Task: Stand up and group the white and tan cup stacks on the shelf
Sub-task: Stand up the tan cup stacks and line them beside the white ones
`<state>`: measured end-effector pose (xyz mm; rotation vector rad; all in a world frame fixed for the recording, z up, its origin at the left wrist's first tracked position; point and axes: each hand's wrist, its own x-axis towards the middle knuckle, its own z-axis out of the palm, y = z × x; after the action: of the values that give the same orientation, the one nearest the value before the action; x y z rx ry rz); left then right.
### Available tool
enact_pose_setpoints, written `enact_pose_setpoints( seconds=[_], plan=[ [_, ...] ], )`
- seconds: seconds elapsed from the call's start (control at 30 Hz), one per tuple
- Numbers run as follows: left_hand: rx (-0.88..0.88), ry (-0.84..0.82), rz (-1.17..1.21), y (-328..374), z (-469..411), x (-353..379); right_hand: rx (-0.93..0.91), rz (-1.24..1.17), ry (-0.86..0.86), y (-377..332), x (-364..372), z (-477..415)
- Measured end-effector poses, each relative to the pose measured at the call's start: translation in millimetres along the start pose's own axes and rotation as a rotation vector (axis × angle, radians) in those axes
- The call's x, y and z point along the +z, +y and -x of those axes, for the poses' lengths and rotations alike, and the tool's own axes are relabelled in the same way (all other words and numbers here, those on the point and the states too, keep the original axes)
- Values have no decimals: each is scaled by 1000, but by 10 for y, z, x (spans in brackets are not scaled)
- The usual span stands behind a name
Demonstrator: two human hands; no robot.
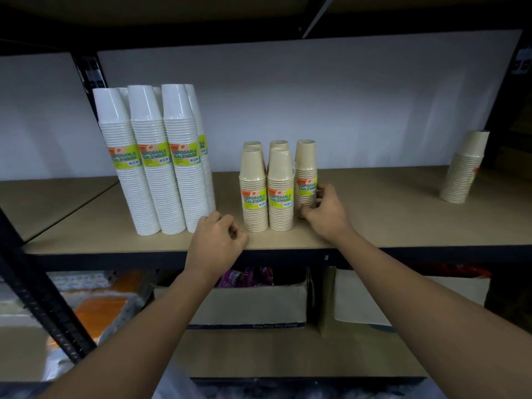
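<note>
Several tall white cup stacks [157,159] stand upright in a tight group at the left of the shelf board [374,214]. To their right, several short tan cup stacks [266,194] stand together. My right hand [325,211] grips the lower part of the rightmost tan stack [306,174], thumb in front and fingers round its right side. One more tan stack [465,168] stands alone, leaning a little, at the far right of the shelf. My left hand [217,240] rests at the shelf's front edge between the white and tan groups, fingers curled, holding nothing.
A black upright post [43,286] crosses the lower left. Below the shelf sit open cardboard boxes [250,306] with packets, and orange and white packs [95,300] at the left. A white wall [345,105] backs the shelf.
</note>
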<state>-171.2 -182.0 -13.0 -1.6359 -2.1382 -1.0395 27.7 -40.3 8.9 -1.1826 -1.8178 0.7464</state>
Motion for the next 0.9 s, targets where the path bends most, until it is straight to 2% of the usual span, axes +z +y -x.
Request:
enact_pose_setpoints(
  seconds=[0.9],
  plan=[
    [25,6,-5,-25,-2,7,-18,52,6,29,33,-29]
  ],
)
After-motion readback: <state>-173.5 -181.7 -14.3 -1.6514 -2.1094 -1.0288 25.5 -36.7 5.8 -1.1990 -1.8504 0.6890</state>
